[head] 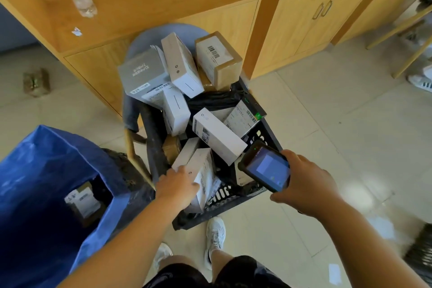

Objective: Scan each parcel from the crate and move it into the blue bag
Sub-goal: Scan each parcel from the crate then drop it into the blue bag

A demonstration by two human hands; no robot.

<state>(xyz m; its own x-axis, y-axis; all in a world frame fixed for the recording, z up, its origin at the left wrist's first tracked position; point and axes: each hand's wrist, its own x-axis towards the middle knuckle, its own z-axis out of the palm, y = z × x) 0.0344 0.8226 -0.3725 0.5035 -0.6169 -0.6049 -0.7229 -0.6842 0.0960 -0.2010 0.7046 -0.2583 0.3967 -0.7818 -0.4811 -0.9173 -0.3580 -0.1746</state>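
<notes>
Wooden cabinets (304, 18) fill the far side of a tiled floor (350, 112). At lower left stands the blue bag (46, 170), its mouth open wide and close beside the person, likely so parcels can be dropped in with a short reach; one labelled parcel (81, 201) already lies inside. In the middle, a dark plastic crate (233, 199) sits in front of the person's feet, apparently raised on a chair, and is heaped with parcels: white, grey and brown boxes plus a black plastic pouch (215, 98), many tilted against one another. At the crate's near edge the left hand (177, 187) is closed on a white box (201, 175), fingers wrapped over its upper left edge. The box stands tilted with a barcode label showing on its right side, probably turned that way for scanning. Just to the right, the right hand (308, 182) grips a dark handheld scanner (266, 166), lit screen up and a green light on its top corner, its head angled toward the box. The grip on the scanner looks firm. The box has not yet left the crate.
</notes>
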